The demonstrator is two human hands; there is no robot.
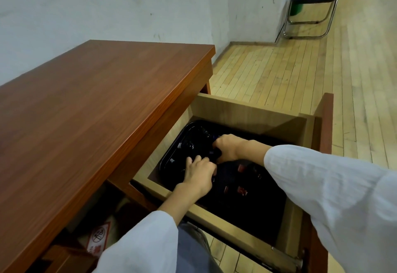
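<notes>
Sleeves: pale and loose; left sleeve (139, 247) low in front, right sleeve (333, 197) crossing the drawer's near right corner.
Left hand (198, 174): reached down into the drawer, knuckles up, fingers curled onto a dark piece (215, 154) just beyond them.
Right hand (227, 148): clenched round the same dark piece from the far side, touching or nearly touching the left hand.
Dark piece: small and black, between the two hands over the tray; its kind cannot be told.
Reason for hold: judged a two-handed grip, to free or lift the piece from a tight, shadowed space.
Drawer (247, 109): pulled well out, pale wood walls; it holds the tray and a bundle.
Tray (169, 161): glossy black, rim showing left of both hands; small dark items lie in it, too dim to name.
Bundle (240, 186): black with red patches, under the right wrist, right of the left hand.
Worktop (107, 100): reddish wood, left of the hands.
Sign (98, 236): no-smoking mark, below the worktop, near the left sleeve.
Chair (311, 4): folding, well beyond the right hand, on plank floor (279, 75).
</notes>
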